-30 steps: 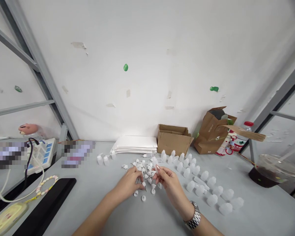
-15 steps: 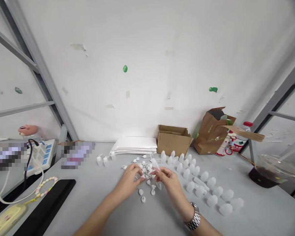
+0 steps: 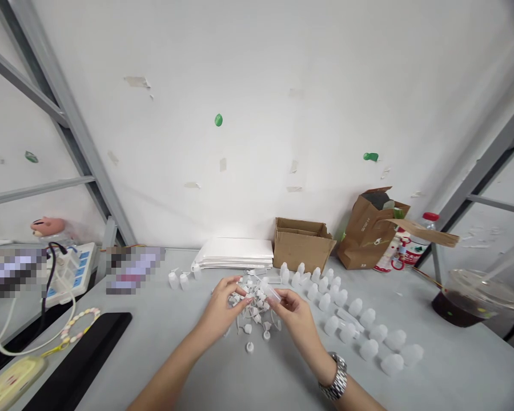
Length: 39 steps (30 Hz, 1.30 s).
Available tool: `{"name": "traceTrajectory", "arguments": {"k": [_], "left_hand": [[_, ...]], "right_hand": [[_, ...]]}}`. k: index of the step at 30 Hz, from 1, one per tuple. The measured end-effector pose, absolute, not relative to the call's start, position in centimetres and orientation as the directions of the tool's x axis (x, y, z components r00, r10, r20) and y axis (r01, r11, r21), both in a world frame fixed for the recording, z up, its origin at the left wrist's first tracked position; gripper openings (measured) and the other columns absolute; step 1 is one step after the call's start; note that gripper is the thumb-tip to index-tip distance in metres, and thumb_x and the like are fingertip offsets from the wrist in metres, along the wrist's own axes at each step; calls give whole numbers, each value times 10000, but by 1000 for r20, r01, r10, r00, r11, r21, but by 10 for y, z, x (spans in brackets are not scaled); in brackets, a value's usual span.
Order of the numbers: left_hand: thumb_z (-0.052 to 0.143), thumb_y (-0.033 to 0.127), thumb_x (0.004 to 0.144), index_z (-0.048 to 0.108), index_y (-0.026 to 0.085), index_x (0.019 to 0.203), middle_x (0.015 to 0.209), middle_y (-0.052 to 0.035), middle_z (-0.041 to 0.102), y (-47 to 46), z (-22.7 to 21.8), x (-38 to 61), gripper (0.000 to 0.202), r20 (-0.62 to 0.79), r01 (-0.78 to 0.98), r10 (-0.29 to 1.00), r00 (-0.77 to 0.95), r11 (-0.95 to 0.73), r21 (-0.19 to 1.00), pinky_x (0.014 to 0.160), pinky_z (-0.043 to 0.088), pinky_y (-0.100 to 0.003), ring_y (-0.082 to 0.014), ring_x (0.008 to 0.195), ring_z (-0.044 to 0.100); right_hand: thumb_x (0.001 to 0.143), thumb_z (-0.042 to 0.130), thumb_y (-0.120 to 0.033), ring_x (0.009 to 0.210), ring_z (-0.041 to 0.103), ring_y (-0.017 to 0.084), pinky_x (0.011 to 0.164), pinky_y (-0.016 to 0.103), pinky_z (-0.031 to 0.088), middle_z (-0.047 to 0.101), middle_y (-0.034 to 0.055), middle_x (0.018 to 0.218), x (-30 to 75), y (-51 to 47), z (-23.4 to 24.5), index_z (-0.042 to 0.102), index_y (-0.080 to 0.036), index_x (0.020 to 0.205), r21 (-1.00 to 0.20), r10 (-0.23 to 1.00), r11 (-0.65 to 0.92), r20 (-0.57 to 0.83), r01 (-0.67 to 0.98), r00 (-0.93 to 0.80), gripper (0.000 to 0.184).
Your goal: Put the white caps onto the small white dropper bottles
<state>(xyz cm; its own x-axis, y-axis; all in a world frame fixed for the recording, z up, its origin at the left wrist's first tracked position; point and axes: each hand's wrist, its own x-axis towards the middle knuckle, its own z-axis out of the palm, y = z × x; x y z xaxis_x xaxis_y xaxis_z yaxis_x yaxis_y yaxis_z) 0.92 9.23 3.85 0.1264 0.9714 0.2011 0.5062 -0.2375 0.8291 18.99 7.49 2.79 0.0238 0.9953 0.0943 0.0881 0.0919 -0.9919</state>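
My right hand (image 3: 297, 313) pinches a small translucent white bottle (image 3: 270, 292), tilted with its open end toward the left. My left hand (image 3: 221, 308) is closed in a pinch just left of it, holding a tiny white piece I cannot name for sure. Both hands hover over a loose pile of small white caps and nozzle tips (image 3: 252, 308) on the grey table (image 3: 257, 377). A wristwatch (image 3: 336, 381) is on my right wrist.
Several small white bottles (image 3: 360, 325) stand in rows to the right. Three more (image 3: 182, 278) stand left of the pile. Behind are a white stack of sheets (image 3: 235, 252), a cardboard box (image 3: 302, 244), a paper bag (image 3: 374, 225), a lidded drink cup (image 3: 475, 297). A power strip (image 3: 71, 268) and black pad (image 3: 79, 359) lie left.
My left hand has lifted off the pile with a small piece pinched and come up toward the bottle. My right hand tilted the bottle slightly; the rest is unchanged.
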Motion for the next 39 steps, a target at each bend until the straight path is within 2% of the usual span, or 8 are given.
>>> {"name": "traceTrajectory", "arguments": {"k": [3,7,14,18,23,28,32,39], "left_hand": [[566,351,719,585,201,735,1014,-72,603,93,39,9,152,164,416,975,152,-213,884,855,402,-361,-227,995,540],[573,350,718,542,180,779,758,-29,637,93,36,14,183,58,161,972,229,-96,982,692,465,-302,-171,723,616],[668,334,618,628,154,758,748,-45,650,94,38,17,233,13,27,987,157,-18,999,460,399,-225,-156,620,574],[692,311,589,696,175,715,835,-65,680,92,43,16,185,46,59,995,92,-51,997,520,416,-231,-190,733,583],[742,278,539,697,172,811,789,-53,691,89,42,21,296,-29,-174,999,45,36,984,722,449,-279,-196,786,603],[782,258,498,673,150,810,801,-59,702,83,40,28,347,-150,-415,988,21,145,898,747,449,-259,-168,781,622],[792,230,492,673,141,791,812,-63,709,82,42,29,334,-227,-459,972,59,228,858,736,459,-235,-151,768,630],[758,204,563,686,159,801,900,-50,704,80,38,32,253,-248,-605,962,112,265,751,741,470,-209,-132,813,624]], "right_hand": [[684,647,-329,641,494,160,616,275,389,600,14,690,189,73,26,633,-159,794,-968,985,144,159,204,61,202],[692,629,-297,646,504,155,626,269,400,591,3,697,187,71,25,604,-168,781,-943,971,199,227,267,79,159],[742,575,-242,664,510,154,626,260,405,553,-3,694,182,63,23,574,-179,783,-855,942,314,334,413,-24,75],[773,548,-215,663,506,150,615,258,413,532,6,704,181,61,20,545,-177,789,-752,890,419,452,509,-63,42],[809,503,-165,671,502,150,617,262,426,526,15,713,180,58,16,522,-174,849,-582,775,565,618,585,-133,46],[817,459,-93,723,496,178,629,294,435,552,58,758,179,55,16,513,-154,943,-370,650,634,730,680,-209,150],[811,453,-66,680,476,181,588,300,420,553,71,720,178,54,17,527,-131,927,-218,552,649,794,729,-254,153],[804,473,-52,660,456,181,565,301,393,559,76,702,178,55,18,537,-109,927,-94,484,636,821,766,-302,150]]}}
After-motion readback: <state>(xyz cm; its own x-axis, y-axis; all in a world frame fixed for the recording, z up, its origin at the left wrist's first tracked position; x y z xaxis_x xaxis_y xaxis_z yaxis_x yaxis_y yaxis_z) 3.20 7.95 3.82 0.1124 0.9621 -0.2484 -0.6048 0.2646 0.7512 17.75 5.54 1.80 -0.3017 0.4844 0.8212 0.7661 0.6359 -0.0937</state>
